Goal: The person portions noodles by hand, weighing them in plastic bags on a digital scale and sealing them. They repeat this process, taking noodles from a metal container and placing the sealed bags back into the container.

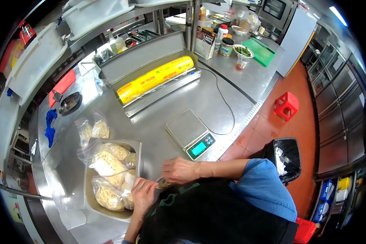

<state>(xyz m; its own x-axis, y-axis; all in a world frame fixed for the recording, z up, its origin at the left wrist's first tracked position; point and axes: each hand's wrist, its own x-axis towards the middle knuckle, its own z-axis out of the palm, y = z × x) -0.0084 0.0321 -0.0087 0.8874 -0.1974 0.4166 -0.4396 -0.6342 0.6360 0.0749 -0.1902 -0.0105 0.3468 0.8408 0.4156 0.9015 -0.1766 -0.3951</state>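
Note:
Close to my apron, a clear plastic bag of noodles point(164, 184) shows in part between my hands; the apron and my hands cover the rest. My left hand point(143, 194) is closed, its fingertips pinching the bag's edge. Fingers curled, my right hand point(179, 170) grips the other side of that bag. Left of my left hand stands a metal pan point(139, 152) holding several bags of noodles point(108, 197). A digital scale point(187, 129) with a lit display lies beyond my right hand, its plate bare.
A yellow roll of wrap point(156, 79) sits in a metal dispenser at the back. Two bagged noodle portions point(100, 129) lie behind the pan. A cable point(233, 112) curves across the steel table. On the floor are a black bin point(293, 173) and a red stool point(286, 106).

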